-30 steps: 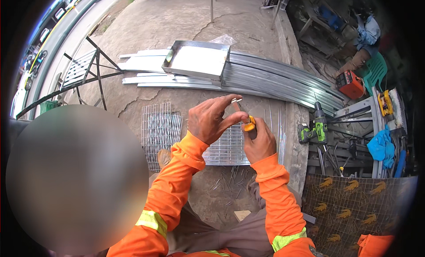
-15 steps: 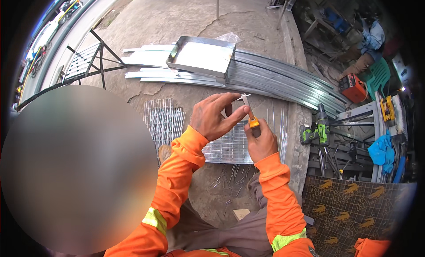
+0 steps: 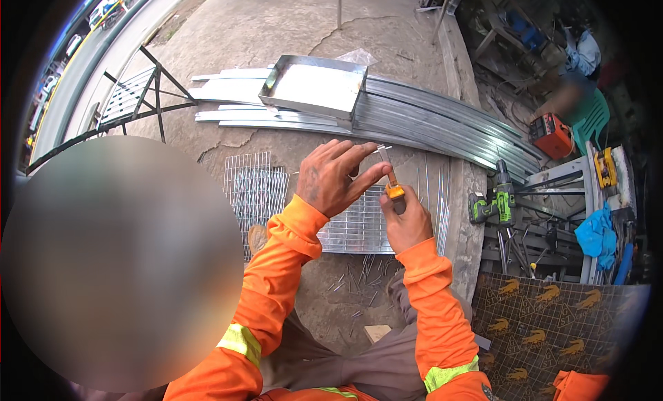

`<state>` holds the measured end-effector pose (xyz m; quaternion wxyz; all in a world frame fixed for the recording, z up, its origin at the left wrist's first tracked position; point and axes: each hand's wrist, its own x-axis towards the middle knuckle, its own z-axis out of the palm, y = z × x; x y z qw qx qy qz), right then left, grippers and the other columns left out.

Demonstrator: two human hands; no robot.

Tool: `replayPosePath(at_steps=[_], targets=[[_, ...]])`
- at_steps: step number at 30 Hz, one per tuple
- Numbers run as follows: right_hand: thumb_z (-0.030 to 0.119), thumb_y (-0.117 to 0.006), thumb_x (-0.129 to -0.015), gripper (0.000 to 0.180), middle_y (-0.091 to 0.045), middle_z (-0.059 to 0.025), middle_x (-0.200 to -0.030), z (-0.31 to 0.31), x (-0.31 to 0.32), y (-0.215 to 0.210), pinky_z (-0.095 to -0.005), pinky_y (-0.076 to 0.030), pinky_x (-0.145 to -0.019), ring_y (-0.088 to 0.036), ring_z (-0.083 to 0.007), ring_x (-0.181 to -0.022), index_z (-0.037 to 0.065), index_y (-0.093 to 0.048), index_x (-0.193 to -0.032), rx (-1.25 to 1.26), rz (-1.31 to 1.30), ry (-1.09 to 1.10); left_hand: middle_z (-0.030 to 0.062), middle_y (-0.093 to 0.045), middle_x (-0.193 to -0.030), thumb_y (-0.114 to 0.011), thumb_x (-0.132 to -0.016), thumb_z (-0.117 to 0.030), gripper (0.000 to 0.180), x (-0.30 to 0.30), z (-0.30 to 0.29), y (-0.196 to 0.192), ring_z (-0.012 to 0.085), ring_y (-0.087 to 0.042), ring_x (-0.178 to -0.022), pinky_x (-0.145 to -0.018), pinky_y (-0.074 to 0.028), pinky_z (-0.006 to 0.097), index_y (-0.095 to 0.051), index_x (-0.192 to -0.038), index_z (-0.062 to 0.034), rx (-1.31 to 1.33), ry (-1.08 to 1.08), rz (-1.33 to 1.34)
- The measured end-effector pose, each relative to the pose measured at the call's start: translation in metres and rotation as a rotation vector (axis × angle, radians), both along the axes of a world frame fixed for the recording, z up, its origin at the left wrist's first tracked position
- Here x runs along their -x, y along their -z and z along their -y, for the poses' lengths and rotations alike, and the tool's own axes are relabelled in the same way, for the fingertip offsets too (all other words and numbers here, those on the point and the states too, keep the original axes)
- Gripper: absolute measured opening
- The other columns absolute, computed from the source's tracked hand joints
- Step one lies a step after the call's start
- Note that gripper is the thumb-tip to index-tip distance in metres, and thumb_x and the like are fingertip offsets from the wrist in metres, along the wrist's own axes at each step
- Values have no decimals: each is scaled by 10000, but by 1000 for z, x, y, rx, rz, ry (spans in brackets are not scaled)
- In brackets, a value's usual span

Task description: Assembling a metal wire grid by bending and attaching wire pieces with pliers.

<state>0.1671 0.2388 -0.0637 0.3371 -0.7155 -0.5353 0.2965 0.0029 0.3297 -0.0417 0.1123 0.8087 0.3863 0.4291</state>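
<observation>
My left hand (image 3: pixel 338 176) is closed, its thumb and forefinger pinching a thin metal rod (image 3: pixel 380 149). The rod's bright end pokes out past the fingertips, and a short bit shows on the other side of the hand. My right hand (image 3: pixel 409 221) wraps round a yellow-and-dark hand tool with a flat metal blade (image 3: pixel 395 192). Its blade points up and meets the rod beside my left fingertips; the exact contact is too small to make out. Beneath both hands lies a metal wire grid (image 3: pixel 356 225), partly hidden by them.
A shallow sheet-metal tray (image 3: pixel 314 90) rests on long galvanized channels (image 3: pixel 442 121). Wire mesh pieces (image 3: pixel 252 183) lie left; cut rod bits (image 3: pixel 359 280) litter the ground. At right are a green cordless drill (image 3: pixel 503 201), an orange machine (image 3: pixel 550 136) and a seated person (image 3: pixel 580 59).
My left hand has shifted slightly, and more of the rod now shows on its left side. The right hand and its tool stay nearly still. Vehicles on the road have moved.
</observation>
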Motion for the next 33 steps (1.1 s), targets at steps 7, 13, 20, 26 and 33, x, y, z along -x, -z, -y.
replayPosePath(at_steps=[7, 13, 20, 26, 33], targets=[[250, -672, -942, 302, -705, -218, -1031, 2, 0, -3, -503, -515, -826, -663, -454, -988, 75, -594, -1176, 38, -6, -5, 34, -589, -672, -789, -857, -383, 397, -1, 1, 0, 203, -570, -613, -597, -468, 344, -735, -1055, -42, -22, -5, -9], [240, -677, -940, 306, -707, -221, -1030, 1, 2, -4, -507, -517, -819, -666, -462, -976, 63, -597, -1177, 19, 25, 4, 34, -593, -674, -782, -862, -399, 406, -1, -1, 3, 205, -574, -613, -600, -471, 341, -739, -1052, -43, -18, -32, -37], [227, -681, -936, 305, -706, -227, -1031, 1, 3, -7, -510, -518, -816, -665, -466, -975, 60, -596, -1176, 27, 41, -2, 45, -598, -692, -756, -886, -413, 415, 2, 2, -3, 200, -582, -613, -586, -479, 339, -736, -1064, -38, 65, -17, -36], [220, -679, -938, 304, -707, -222, -1040, 1, 4, -8, -508, -519, -816, -666, -459, -982, 62, -596, -1185, -6, 36, 6, 72, -669, -795, -688, -949, -268, 264, 5, 2, 0, 207, -623, -655, -616, -516, 340, -730, -1078, -41, 164, 34, 67], [221, -679, -939, 320, -703, -228, -1064, 0, 3, -5, -510, -520, -822, -655, -466, -1010, 64, -592, -1205, 36, 62, 10, 80, -697, -825, -677, -934, -167, 175, 6, 0, -1, 224, -635, -670, -624, -530, 333, -743, -1051, -55, 113, 4, 45]])
